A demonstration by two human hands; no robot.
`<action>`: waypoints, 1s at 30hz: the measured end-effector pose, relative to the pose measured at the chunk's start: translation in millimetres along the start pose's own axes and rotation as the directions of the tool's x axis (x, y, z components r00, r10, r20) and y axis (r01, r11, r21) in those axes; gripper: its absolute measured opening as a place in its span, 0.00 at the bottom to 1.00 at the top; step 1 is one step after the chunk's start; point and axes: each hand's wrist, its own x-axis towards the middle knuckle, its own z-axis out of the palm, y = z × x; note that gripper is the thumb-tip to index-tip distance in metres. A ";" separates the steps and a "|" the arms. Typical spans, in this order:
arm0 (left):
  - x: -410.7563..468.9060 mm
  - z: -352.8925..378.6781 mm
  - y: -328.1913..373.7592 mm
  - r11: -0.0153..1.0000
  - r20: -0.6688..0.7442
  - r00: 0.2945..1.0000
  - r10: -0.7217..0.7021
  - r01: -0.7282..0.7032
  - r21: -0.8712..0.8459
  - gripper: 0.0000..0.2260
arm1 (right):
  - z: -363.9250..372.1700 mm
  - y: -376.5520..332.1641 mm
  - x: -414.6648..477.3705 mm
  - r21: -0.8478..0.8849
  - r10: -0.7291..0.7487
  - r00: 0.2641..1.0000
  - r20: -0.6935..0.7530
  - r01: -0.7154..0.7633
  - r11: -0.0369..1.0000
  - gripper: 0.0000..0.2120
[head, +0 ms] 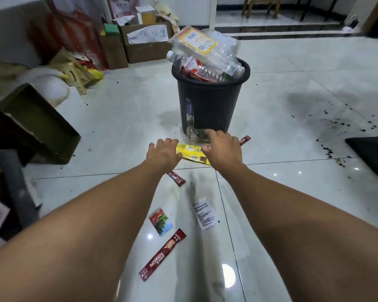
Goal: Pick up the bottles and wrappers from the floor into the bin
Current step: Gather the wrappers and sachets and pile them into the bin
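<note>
Now both hands reach over the glossy tile floor (282, 131); left hand (163, 151) and right hand (224, 149) spread open, fingers flanking a crinkled yellow wrapper (191, 152) before the ribbed black bin (210, 105), heaped with clear bottles (205, 49).

Both hands (164, 152) (224, 149) over yellow wrapper (191, 151) — black bin (210, 105) overfull.

Single head-worn wide view, angled forward and down, floor (282, 118) close
</note>
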 end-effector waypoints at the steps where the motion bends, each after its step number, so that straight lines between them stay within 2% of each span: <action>1: 0.2 5.4 -1.3 1.000 0.013 1.000 -0.001 0.001 0.003 0.22 | 5.6 2.0 -2.2 -0.010 0.004 1.000 0.017 -0.004 1.000 0.21; 8: -8.6 56.6 0.7 0.995 0.174 0.984 0.026 -0.043 0.094 0.22 | 43.7 7.7 -14.0 -0.059 0.020 0.996 0.092 -0.015 0.998 0.21; 11: -17.8 86.6 9.5 0.995 0.233 0.971 0.056 -0.074 0.073 0.22 | 61.7 8.8 -19.8 -0.062 0.034 0.992 0.121 -0.026 0.998 0.23; 20: -52.3 124.5 5.6 0.994 0.139 0.985 0.104 -0.109 0.029 0.25 | 91.6 1.0 -52.4 -0.107 0.064 0.979 0.194 -0.044 0.993 0.23; 26: -102.1 153.7 1.6 0.930 0.092 0.954 0.285 -0.299 0.214 0.24 | 99.6 -1.4 -67.3 -0.126 0.052 0.972 0.228 -0.024 0.992 0.22; 30: -117.5 159.9 4.1 0.916 0.150 0.945 0.292 -0.321 0.241 0.21 | 99.5 -2.8 -67.4 -0.118 0.049 0.971 0.233 -0.022 0.993 0.22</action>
